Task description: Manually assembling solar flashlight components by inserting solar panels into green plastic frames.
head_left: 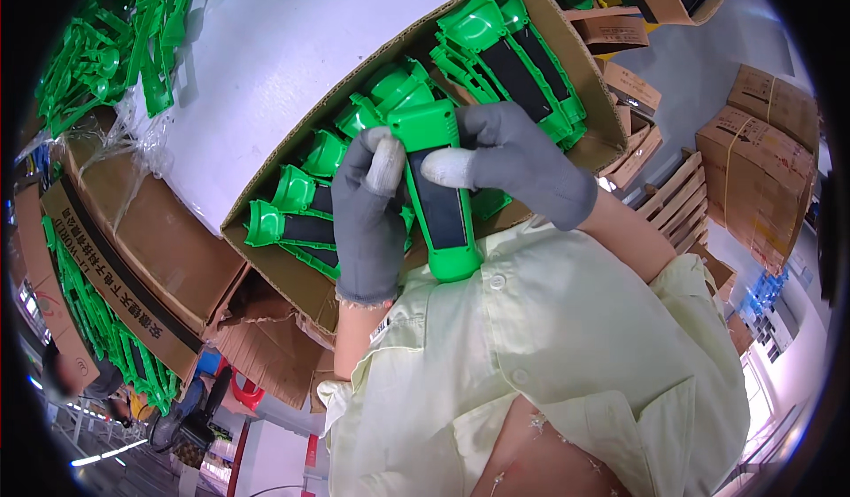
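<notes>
Both my hands wear grey gloves with whitish thumb tips. Between them I hold a green plastic housing with a long black panel down its face, its wide end up and its rounded end close to my shirt. My left hand grips its upper left edge, thumb near the top corner. My right hand wraps the right side, thumb lying across the black panel. Under and behind it stands a cardboard box holding several similar green housings, some with black panels. My hands cover part of the box's contents.
A white table carries a pile of green plastic parts at the far left. At the left, an open carton stands beside more green parts. Stacked cartons and a wooden pallet are at the right.
</notes>
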`<state>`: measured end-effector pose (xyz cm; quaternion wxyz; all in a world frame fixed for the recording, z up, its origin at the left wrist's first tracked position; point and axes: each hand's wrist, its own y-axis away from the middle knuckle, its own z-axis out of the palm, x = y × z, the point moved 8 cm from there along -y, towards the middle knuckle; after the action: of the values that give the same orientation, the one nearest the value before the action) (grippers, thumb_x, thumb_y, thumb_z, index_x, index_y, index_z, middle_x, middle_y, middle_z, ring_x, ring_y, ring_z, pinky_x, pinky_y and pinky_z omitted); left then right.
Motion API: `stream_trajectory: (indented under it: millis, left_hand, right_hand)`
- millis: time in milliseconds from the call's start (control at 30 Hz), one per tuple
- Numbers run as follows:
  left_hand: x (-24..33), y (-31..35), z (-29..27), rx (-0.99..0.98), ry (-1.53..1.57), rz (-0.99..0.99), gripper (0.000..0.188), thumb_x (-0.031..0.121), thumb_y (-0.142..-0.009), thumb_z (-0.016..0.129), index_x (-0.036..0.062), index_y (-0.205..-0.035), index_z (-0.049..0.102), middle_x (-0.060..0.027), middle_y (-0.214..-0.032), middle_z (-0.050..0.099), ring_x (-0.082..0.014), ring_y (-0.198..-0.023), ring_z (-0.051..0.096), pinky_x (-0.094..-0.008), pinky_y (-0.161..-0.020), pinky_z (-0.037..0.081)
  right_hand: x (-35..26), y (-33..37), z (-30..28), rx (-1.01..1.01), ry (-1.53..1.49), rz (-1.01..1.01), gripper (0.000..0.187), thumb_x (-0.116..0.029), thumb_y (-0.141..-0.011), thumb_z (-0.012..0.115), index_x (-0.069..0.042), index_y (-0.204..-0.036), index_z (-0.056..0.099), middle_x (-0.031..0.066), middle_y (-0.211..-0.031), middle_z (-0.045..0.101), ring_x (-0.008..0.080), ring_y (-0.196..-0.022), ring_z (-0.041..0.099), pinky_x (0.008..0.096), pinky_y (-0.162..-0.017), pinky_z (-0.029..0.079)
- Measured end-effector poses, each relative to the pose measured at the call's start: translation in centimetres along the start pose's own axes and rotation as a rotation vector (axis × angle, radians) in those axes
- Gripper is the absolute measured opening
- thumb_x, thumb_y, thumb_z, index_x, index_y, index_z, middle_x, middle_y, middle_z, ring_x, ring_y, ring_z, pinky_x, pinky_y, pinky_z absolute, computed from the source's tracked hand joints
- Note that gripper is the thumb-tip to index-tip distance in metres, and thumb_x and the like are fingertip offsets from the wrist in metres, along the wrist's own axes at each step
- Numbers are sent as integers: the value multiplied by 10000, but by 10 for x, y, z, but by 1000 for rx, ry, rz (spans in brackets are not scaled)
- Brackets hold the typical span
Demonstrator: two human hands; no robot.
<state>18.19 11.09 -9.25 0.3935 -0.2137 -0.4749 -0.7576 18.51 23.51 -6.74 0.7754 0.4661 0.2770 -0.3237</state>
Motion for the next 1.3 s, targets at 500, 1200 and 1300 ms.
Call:
stream_trajectory:
  millis: [500,1200,1300]
  left_hand:
    - [-9,1,13,-131,308,-104,383,198,-820,665,1,-1129,554,-90,-1078,620,-189,-992,597,-327,-884,470]
    - [4,14,13,-80,-64,-41,363,46,-780,651,-24,-1125,566,-52,-973,617,-105,-881,579,-258,-804,469]
    - [26,7,4,-58,-244,1,364,47,-789,659,-45,-1135,595,-54,-956,638,-94,-843,585,-248,-778,478]
  right_hand:
    - [10,1,2,6,-40,56,293,-133,-793,685,15,-1042,639,31,-903,654,67,-821,579,240,-747,466]
    - [1,1,-21,-26,27,-30,684,-138,-768,678,-36,-1360,351,104,-1089,594,148,-912,609,284,-798,500]
    - [-16,4,-17,-18,104,-151,683,-146,-810,636,-52,-1398,300,128,-1074,592,137,-847,613,255,-698,512]
